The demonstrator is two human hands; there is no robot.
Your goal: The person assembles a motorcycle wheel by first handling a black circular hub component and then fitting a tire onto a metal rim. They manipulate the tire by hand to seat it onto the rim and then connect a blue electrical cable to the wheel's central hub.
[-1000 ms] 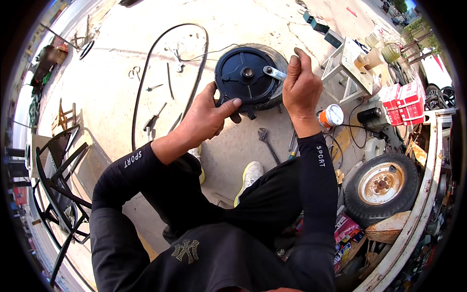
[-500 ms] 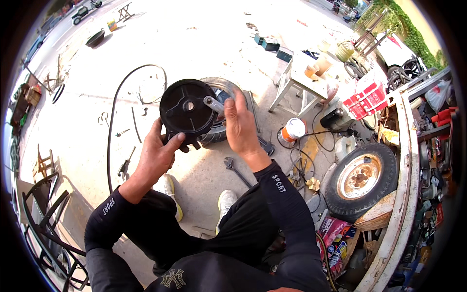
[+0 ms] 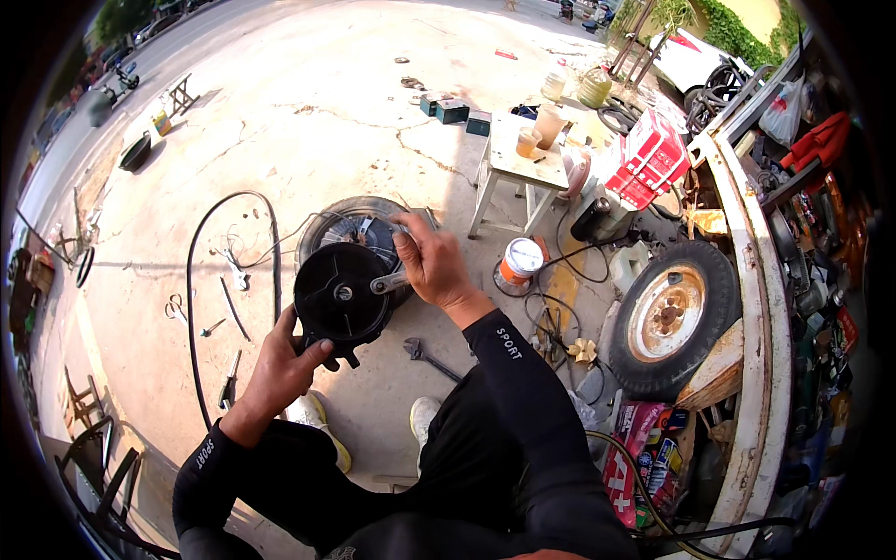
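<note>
The floor (image 3: 327, 145) is pale, cracked concrete, mostly sunlit. A tyred wheel (image 3: 369, 231) lies flat on it; to its left are a looped black cable (image 3: 276, 261), scissors (image 3: 175, 308), a thin dark rod (image 3: 234, 308) and a screwdriver (image 3: 230, 378). An adjustable wrench (image 3: 431, 358) lies near the white shoes (image 3: 425, 418). Rightward stand an orange-and-white tub (image 3: 521, 261) and a white table (image 3: 509, 161); dark green boxes (image 3: 454, 111) sit beyond the wheel.
</note>
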